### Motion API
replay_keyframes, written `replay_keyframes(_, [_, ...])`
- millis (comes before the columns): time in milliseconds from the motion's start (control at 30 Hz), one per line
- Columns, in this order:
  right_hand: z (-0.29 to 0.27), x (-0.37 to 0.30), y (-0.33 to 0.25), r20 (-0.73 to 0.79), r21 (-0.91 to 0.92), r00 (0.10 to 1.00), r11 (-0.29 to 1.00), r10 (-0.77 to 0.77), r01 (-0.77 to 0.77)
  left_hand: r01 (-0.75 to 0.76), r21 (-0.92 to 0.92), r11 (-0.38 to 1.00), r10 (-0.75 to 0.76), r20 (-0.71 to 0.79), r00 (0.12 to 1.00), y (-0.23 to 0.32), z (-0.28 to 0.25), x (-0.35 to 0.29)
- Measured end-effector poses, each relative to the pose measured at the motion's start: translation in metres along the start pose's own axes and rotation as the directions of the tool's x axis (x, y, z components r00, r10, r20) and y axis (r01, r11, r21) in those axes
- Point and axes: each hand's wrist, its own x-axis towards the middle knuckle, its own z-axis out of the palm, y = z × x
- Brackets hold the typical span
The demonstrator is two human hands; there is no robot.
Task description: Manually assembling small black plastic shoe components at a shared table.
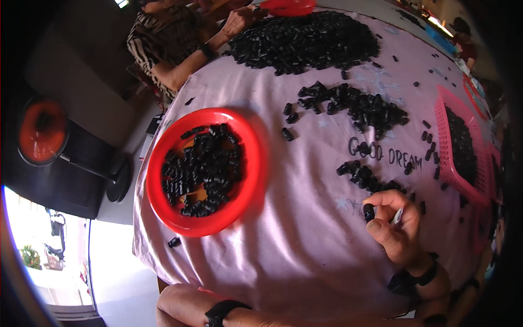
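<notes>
1. At 7 o'clock, along the lower edge, a bare arm with a black band [224, 312] is cut off by the frame; I cannot tell whether the fingers of the left hand are apart or clamped on anything.
2. At 4 o'clock, the right hand [400, 231] pinches a small black piece [369, 212] between thumb and forefinger, above the pink cloth [305, 245]. A pale strip [398, 216] sits among its fingers, mostly hidden by them.
3. At 9 o'clock, a round red basin [201, 228] holds many black pieces like it, some in rough rows; orange-brown patches show between them.
4. At 3 o'clock, just beyond the right hand, lies a short trail of black pieces [362, 175], its near end hidden by the fingers.
5. Also at 3 o'clock, farther out, a pink mesh basket [444, 136] holds a dark mass of pieces, too blurred to separate.
6. At 2 o'clock, a loose cluster [376, 111] spreads over the cloth.
7. Near 12 o'clock, a co-worker's hand [239, 22] is at a large black heap [305, 43]; its fingertips are hard to make out. A red container [289, 7] behind is cut off by the upper edge, its contents unclear.
</notes>
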Motion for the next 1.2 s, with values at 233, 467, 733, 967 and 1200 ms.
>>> replay_keyframes(233, [-0.004,0.005,0.003,0.042,0.309,0.992,0.942,0.121,-0.128,-0.069,-0.111,0.991,0.010,-0.462,0.887,-0.006,-0.044,-0.025])
replay_keyframes(467, [-0.001,0.005,-0.001,0.143,-0.142,0.968,0.963,-0.207,0.228,-0.135,0.161,0.978,0.210,-0.773,0.599,-0.001,-0.094,-0.035])
replay_keyframes(733, [0.000,0.010,-0.002,0.277,-0.300,0.937,0.908,-0.211,0.293,0.073,0.363,0.929,0.250,-0.760,0.600,-0.001,-0.102,-0.038])
replay_keyframes(967, [0.002,0.008,0.005,0.266,-0.293,0.948,0.922,-0.175,0.253,0.023,0.354,0.935,0.266,-0.744,0.612,-0.002,-0.105,-0.041])
replay_keyframes(1200, [0.004,0.007,0.009,0.223,-0.242,0.949,0.931,-0.221,0.274,0.054,0.379,0.924,0.248,-0.702,0.667,-0.001,-0.107,-0.045])
